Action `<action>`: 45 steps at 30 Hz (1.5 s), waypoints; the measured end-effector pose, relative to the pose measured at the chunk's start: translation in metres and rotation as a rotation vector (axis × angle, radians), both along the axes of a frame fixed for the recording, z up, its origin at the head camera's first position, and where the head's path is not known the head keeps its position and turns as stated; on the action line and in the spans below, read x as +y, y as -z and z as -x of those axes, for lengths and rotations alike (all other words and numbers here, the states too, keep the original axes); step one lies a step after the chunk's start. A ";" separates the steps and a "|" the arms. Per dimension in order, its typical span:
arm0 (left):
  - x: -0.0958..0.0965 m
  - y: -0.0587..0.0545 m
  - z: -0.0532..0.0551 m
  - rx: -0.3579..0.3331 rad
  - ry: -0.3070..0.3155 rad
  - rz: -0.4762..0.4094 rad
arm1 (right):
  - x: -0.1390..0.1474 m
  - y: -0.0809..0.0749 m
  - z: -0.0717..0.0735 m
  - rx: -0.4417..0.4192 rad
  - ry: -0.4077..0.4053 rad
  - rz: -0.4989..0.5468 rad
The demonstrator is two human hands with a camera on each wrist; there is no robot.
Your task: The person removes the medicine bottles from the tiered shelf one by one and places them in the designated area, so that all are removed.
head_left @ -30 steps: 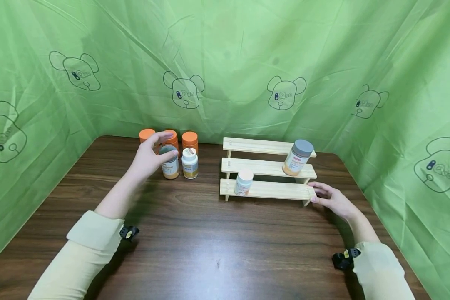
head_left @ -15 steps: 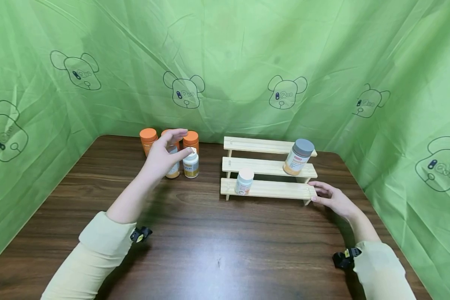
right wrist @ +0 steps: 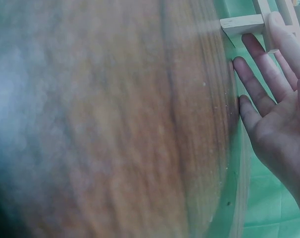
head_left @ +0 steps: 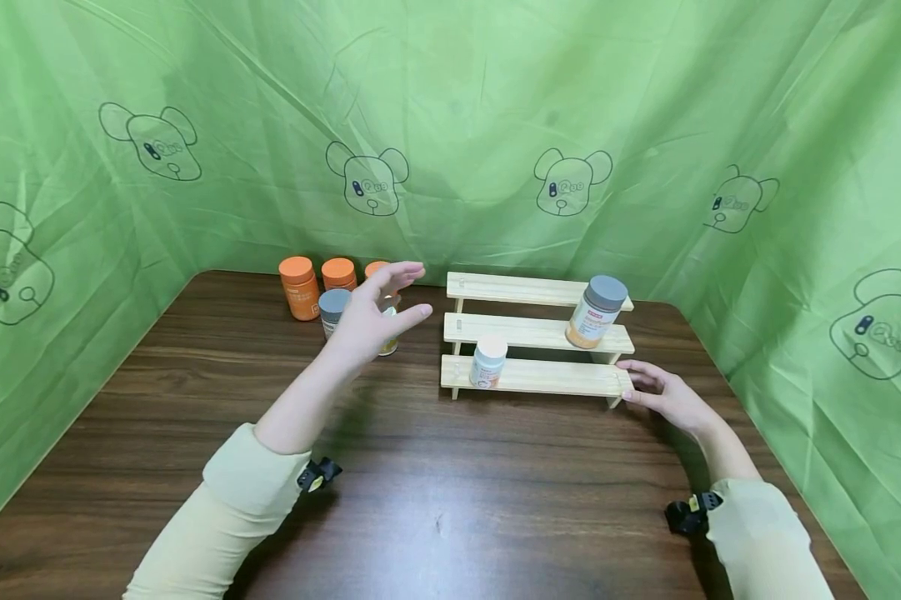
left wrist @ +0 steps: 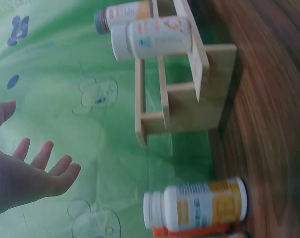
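Observation:
In the head view my left hand is in the air in front of the bottles at the left, thumb and fingers spread, holding nothing. It partly hides a white supplement bottle with a yellow label, which the left wrist view shows better. My right hand holds the right end of the lowest step of a three-step wooden display rack, thumb at the front and fingers behind. A small white-capped bottle stands on the lowest step, toward its left. A larger grey-capped bottle stands on the middle step at the right.
Orange bottles stand along the back left of the dark wooden table. Just before them is another grey-capped bottle, partly behind my left hand. Green cloth encloses the table at the back and sides.
My left hand has moved right, from over the grey-capped bottle past the white supplement bottle, uncovering the leftmost orange bottle. My right hand and the rack have stayed put.

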State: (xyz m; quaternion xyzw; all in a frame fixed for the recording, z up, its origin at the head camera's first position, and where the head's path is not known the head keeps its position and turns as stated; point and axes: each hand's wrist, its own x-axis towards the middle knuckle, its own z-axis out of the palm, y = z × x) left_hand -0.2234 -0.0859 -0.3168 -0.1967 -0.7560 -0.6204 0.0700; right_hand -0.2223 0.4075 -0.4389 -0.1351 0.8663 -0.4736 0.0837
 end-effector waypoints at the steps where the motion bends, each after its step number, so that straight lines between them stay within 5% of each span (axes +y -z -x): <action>1: 0.004 0.000 0.000 0.005 0.008 -0.001 | 0.000 0.000 0.000 0.000 -0.001 -0.001; 14: 0.062 -0.005 -0.004 0.038 0.123 0.021 | -0.002 -0.002 0.001 -0.011 0.007 -0.018; 21: 0.091 -0.006 0.000 0.076 0.132 0.055 | 0.000 -0.001 0.000 -0.015 0.008 -0.015; 39: 0.158 -0.004 0.006 -0.030 0.118 -0.097 | 0.001 0.002 0.000 -0.013 0.010 -0.025; 45: 0.174 0.001 0.013 -0.037 0.075 -0.071 | 0.001 0.001 0.000 -0.013 0.009 -0.023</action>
